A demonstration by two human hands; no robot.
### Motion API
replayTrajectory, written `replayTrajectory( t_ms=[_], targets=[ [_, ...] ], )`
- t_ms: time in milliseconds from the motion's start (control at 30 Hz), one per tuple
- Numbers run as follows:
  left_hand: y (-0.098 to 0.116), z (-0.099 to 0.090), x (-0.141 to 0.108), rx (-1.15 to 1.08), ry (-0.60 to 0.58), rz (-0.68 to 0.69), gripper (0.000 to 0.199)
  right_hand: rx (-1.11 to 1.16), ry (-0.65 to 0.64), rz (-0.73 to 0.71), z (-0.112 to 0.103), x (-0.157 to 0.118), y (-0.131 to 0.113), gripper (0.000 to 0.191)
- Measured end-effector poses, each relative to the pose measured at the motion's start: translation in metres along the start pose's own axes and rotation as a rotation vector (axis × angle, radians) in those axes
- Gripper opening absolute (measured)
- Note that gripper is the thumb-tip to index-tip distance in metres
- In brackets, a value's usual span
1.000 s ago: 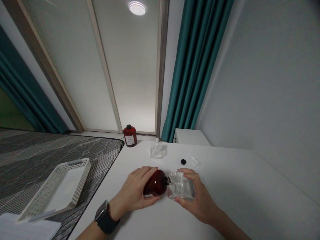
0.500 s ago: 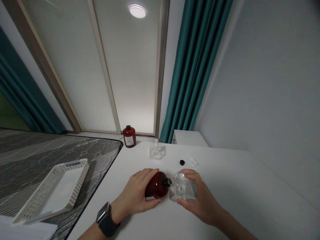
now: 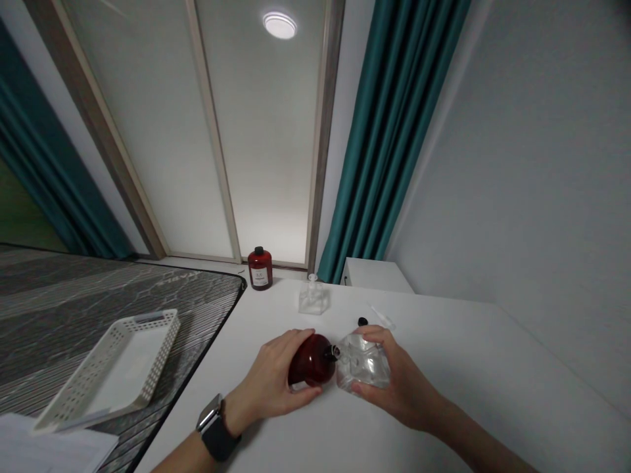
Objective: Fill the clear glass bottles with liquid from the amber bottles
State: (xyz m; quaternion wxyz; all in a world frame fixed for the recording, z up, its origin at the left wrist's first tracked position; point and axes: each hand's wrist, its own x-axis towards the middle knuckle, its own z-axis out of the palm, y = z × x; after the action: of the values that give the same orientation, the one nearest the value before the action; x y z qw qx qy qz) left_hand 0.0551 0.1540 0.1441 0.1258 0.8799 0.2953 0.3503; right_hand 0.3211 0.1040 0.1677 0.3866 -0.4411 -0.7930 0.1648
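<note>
Dark-red btl (image 3: 311,361) gripped in L hand (image 3: 276,376), tipped on its side, long axis running approx. L–R, its neck (image 3: 332,353) aimed at the clear btl (image 3: 367,369) just beside; R hand (image 3: 401,380) clasps that one from the right; both btls between the hands, above white table (image 3: 305,447), neck contact can't tell

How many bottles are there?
4: a dark red bottle in the left hand, a clear bottle in the right hand, and, standing farther back, a capped red bottle and a second clear bottle.
</note>
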Motion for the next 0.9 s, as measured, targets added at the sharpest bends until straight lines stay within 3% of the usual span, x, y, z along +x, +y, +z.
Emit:
replayTrajectory(
  t_ms=[900],
  targets=[
    [0.003, 0.004, -0.002, -0.111, 0.058, -0.073, 0.075, -0.004, -0.145, 0.089, -0.021, 0.024, -0.018, 0.057]
  ],
)
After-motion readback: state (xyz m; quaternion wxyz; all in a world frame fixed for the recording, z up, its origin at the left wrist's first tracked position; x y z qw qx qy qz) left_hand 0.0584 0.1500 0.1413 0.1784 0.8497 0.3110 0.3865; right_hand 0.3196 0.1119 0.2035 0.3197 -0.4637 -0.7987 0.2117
